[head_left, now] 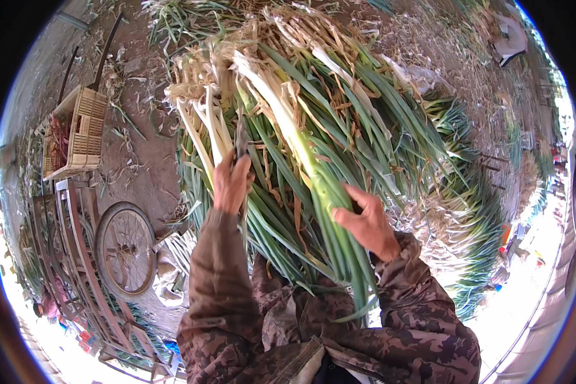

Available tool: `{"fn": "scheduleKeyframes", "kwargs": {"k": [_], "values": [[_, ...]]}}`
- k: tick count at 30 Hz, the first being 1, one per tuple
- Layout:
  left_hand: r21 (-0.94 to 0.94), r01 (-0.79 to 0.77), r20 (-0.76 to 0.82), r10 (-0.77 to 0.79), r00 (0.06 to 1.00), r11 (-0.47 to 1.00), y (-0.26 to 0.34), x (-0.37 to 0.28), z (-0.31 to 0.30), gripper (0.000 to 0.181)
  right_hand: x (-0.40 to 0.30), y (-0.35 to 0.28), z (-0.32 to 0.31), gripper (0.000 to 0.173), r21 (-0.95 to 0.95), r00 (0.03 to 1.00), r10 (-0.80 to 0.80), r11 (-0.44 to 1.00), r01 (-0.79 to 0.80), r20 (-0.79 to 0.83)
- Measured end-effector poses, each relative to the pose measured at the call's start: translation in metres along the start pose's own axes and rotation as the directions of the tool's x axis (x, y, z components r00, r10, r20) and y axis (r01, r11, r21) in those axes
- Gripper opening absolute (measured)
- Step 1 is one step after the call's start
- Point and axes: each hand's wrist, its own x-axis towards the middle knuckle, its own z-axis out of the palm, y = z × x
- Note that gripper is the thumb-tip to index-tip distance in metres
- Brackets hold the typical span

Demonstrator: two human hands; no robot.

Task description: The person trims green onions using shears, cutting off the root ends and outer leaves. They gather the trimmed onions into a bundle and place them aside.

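Note:
My right hand (368,221) grips the green leaves of a large green onion (281,117). Its pale stalk slants up and left, away from me, across a thick pile of green onions (365,115). The leaf tips hang down by my jacket. My left hand (233,182) is closed around a narrow grey knife-like tool (241,127), blurred and pointing away from me; its exact shape cannot be told. Just beyond that hand, several white stalks (213,125) with roots lie on the left part of the pile.
On the left, a yellow plastic crate (89,129) sits near a cart frame (77,230) with a spoked wheel (126,249). Loose husks litter the dirt floor (139,105). More green onions (470,225) lie in a long row at right. A pale sack (170,283) is beside the wheel.

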Motion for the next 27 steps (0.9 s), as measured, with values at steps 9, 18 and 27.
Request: {"fn": "scheduleKeyframes", "kwargs": {"k": [9, 18, 27], "values": [[-0.037, -0.184, -0.199, 0.173, 0.965, 0.982, 0.006, -0.091, -0.052, 0.041, 0.056, 0.059, 0.138, 0.052, -0.254, 0.989, 0.062, 0.963, -0.094, -0.134], [0.028, -0.151, 0.084, 0.148, 0.985, 0.988, -0.033, -0.122, -0.008, 0.06, 0.054, 0.15, 0.094, 0.067, -0.894, 0.857, -0.4, 0.426, -0.14, -0.325], [0.166, -0.172, 0.161, 0.145, 0.976, 0.971, -0.053, -0.164, 0.01, 0.062, 0.052, 0.114, -0.003, 0.065, -0.415, 0.968, 0.055, 0.896, -0.156, -0.245]]}}
